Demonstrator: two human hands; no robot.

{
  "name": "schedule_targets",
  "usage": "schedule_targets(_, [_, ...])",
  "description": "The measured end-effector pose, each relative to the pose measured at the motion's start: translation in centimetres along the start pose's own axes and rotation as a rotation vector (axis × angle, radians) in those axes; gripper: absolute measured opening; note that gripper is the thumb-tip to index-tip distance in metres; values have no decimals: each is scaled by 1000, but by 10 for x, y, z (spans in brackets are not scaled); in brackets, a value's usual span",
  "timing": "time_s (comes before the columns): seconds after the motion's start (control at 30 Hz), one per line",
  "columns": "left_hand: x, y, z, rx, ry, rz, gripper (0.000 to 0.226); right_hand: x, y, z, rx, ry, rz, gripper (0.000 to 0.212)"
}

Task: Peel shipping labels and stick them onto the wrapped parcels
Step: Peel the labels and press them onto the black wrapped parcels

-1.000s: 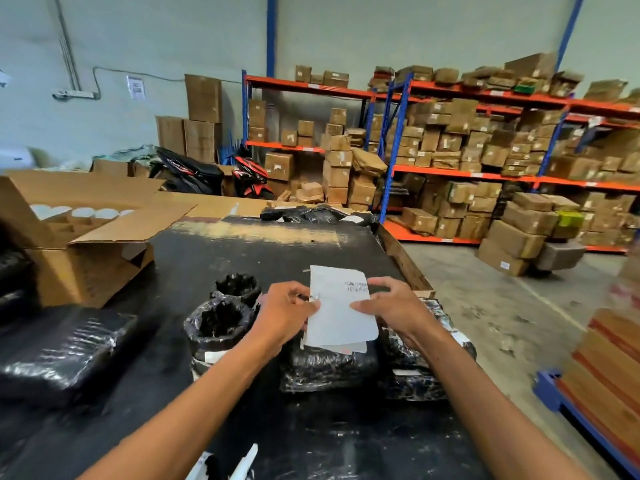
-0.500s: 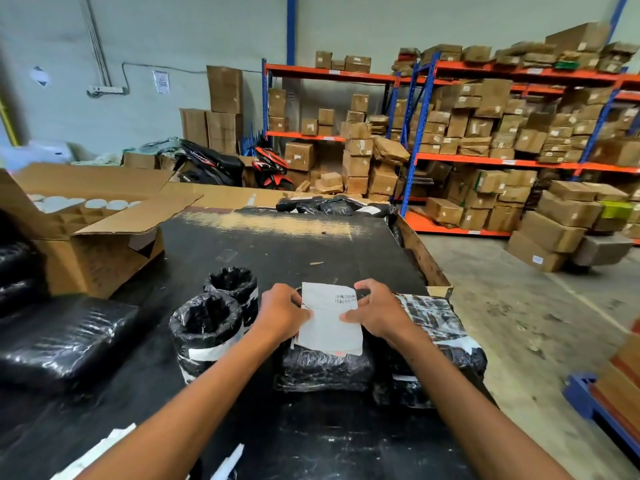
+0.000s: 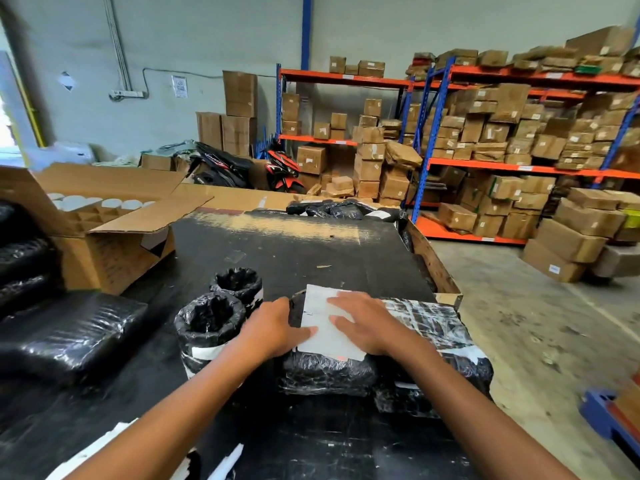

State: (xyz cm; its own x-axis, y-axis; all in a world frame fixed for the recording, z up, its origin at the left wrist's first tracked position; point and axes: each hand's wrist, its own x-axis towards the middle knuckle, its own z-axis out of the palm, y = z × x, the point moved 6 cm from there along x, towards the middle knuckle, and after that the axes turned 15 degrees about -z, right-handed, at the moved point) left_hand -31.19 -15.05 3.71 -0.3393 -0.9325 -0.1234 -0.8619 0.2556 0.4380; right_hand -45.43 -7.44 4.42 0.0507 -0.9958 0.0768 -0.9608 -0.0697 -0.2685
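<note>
Pressing down with both hands, you have the white shipping label (image 3: 323, 323) lying flat on top of a black-wrapped parcel (image 3: 325, 374) near the counter's (image 3: 294, 251) right edge, toward its near end. Your left hand (image 3: 273, 329) lies flat with its fingers straight, the thumb touching the label's left edge. Your right hand (image 3: 367, 323) is spread open on the label's right half, fingers straight and pointing left across the paper. The two hands sit close together but apart, with bare label showing between them.

Just beside that parcel on its right lies a second wrapped parcel (image 3: 440, 327), its top streaked with white tape. To the left of your left hand stand two upright wrapped rolls (image 3: 207, 323), one behind the other, the nearer one banded with white. A large black-wrapped bundle (image 3: 69, 334) lies at the counter's left edge, and an open cardboard box (image 3: 110, 237) holding white round tops sits at the far left corner. White paper strips (image 3: 221, 460) lie along the near edge.
</note>
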Motion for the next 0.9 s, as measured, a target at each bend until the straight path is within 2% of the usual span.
schedule_targets(0.07, [-2, -6, 10, -74, -106, -50, 57, 13, -8, 12, 48, -69, -65, 48])
schedule_targets(0.17, [-6, -8, 16, -122, -134, -74, 59, 33, -4, 20, 56, -95, -64, 52])
schedule_targets(0.33, [-5, -9, 13, -162, -164, -164, 74, 43, 22, 22, -16, -76, 178, 68])
schedule_targets(0.47, [-4, -15, 16, -282, -203, -253, 83, 17, 13, 29, -1, -101, 165, 68])
schedule_targets(0.5, [-4, -17, 16, -365, -210, -277, 80, 9, 10, 30, 26, -104, 150, 67])
schedule_targets(0.6, [-7, -14, 20, -680, -277, -355, 45, -13, 2, 27, 81, -82, 97, 61])
schedule_targets(0.67, [-11, -12, 18, -826, -289, -390, 33, -17, -5, 26, 91, -37, 52, 57])
schedule_targets(0.73, [-13, -11, 18, -899, -244, -411, 43, -20, -9, 25, 104, 10, 20, 55])
schedule_targets(0.9, [-30, -5, 22, -1108, -290, -437, 35, -26, -15, 20, 188, 101, -61, 50])
